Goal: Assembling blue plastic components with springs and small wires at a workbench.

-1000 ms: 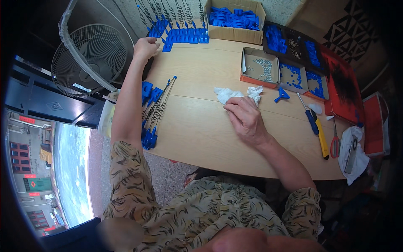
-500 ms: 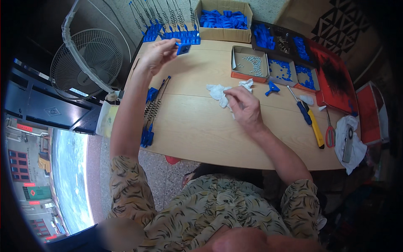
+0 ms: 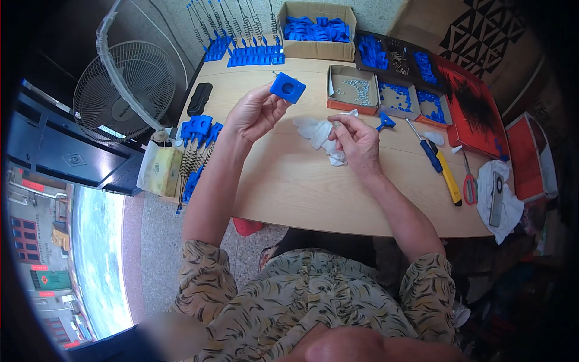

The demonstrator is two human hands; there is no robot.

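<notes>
A wooden table [image 3: 313, 193] carries a cardboard box of blue parts [image 3: 318, 30] at its far edge. Above the table's middle, the left hand [image 3: 253, 113] pinches a blue block [image 3: 287, 88] between fingertips, while the right hand [image 3: 356, 140] closes on a small pale piece over a white cloth [image 3: 318, 133].

Square blue plastic block [image 3: 287, 88] with round hole, held aloft

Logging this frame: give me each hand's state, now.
Left hand: shut on the blue plastic block.
Right hand: pinching a small pale part; cannot tell what.
</notes>
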